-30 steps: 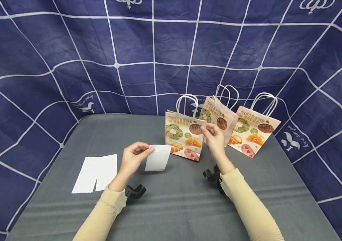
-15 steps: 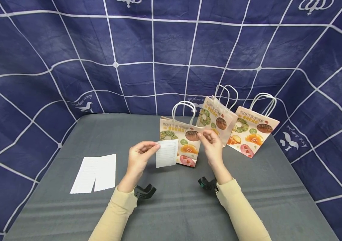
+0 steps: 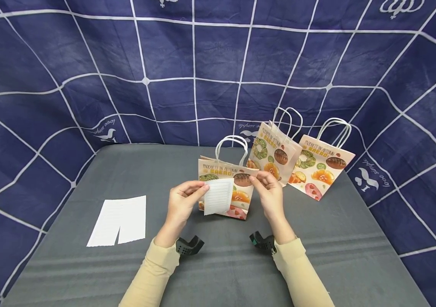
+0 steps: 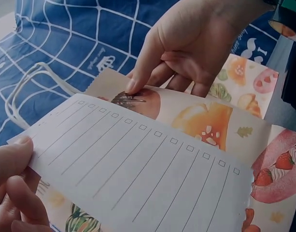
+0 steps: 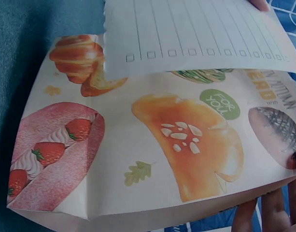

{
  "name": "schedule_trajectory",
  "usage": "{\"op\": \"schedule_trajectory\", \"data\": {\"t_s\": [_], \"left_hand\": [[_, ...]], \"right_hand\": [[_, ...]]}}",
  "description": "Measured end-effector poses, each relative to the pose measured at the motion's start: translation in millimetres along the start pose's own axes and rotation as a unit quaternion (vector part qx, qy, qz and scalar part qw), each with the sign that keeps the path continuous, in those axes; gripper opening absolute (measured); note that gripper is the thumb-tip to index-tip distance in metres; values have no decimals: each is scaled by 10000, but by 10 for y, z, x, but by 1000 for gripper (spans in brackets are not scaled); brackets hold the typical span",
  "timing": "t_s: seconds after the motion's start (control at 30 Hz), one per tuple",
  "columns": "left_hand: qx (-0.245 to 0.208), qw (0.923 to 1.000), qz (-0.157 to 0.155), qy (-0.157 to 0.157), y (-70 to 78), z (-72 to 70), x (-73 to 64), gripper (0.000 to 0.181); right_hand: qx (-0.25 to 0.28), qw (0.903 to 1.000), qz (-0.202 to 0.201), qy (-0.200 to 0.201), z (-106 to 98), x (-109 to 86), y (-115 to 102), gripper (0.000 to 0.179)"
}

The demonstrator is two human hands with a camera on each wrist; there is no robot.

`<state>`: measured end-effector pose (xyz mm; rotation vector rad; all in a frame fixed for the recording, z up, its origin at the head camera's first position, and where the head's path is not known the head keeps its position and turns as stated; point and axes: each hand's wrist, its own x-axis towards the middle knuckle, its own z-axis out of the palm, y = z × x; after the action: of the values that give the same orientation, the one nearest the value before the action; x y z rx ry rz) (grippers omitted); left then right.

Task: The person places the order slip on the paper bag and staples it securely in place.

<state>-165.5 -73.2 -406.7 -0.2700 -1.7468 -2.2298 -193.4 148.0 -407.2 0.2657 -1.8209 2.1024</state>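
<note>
Between thumb and fingers, my left hand (image 3: 182, 202) pinches a small lined sheet of paper (image 3: 219, 197) by its edge. A column of little checkboxes runs along the sheet in the left wrist view. The sheet hangs in front of a paper gift bag (image 3: 208, 166) with white handles and printed bread pictures, covering part of its face. My right hand (image 3: 270, 194) grips that bag at its upper right edge, thumb on the printed front (image 5: 196, 145) and fingers behind. From the head view I cannot tell whether the sheet touches the bag.
Two more bags of the same print, a middle bag (image 3: 277, 155) and a right bag (image 3: 321, 166), stand behind at the right. Two lined sheets (image 3: 119, 219) lie side by side at the left on the grey table (image 3: 218, 264). A blue checked cloth (image 3: 171, 102) hangs behind.
The gripped bag has come nearer and a little left, away from the other two. My left hand has moved right, bringing the sheet across the bag's front.
</note>
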Motion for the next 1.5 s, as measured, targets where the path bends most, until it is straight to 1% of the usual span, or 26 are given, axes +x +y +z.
{"op": "schedule_trajectory", "data": {"t_s": [0.07, 0.17, 0.2, 0.37, 0.47, 0.53, 0.6, 0.77, 0.93, 1.13, 1.3, 1.5], "left_hand": [[-3, 10000, -71, 3, -7, 11, -10, 17], [-135, 9997, -191, -14, -15, 20, -21, 14], [-203, 9995, -220, -39, -17, 23, -24, 13], [-503, 9976, -418, -207, -10, 37, -49, 8], [-527, 9966, -599, -221, 1, 45, -67, 9], [-485, 9964, -657, -236, 10, 52, -76, 9], [-415, 9968, -620, -270, 21, 59, -84, 9], [-280, 9976, -514, -366, 28, 67, -91, 21], [-137, 9983, -414, -385, 27, 66, -94, 21], [34, 9994, -204, -277, 38, 99, -108, 16], [173, 9997, -13, -169, 35, 143, -125, 15], [166, 9998, -56, -71, 25, 173, -140, 15]], "right_hand": [[68, 10000, 9, -36, -5, -27, 5, 12], [153, 9998, -17, -86, -21, -54, 19, 25], [162, 9998, -8, -103, -26, -61, 21, 27], [195, 9997, 9, -172, -47, -101, 24, 28], [223, 9995, 52, -240, -59, -131, 24, 27], [230, 9993, 74, -294, -66, -149, 27, 25], [234, 9991, 101, -350, -75, -164, 39, 25], [283, 9987, 99, -424, -92, -184, 69, 27], [344, 9975, 63, -610, -100, -187, 75, 28], [324, 9946, 119, -980, -124, -159, 83, 30], [210, 9929, 162, -1163, -179, -138, 85, 34], [474, 9876, 106, -1493, -224, -137, 88, 30]]}}
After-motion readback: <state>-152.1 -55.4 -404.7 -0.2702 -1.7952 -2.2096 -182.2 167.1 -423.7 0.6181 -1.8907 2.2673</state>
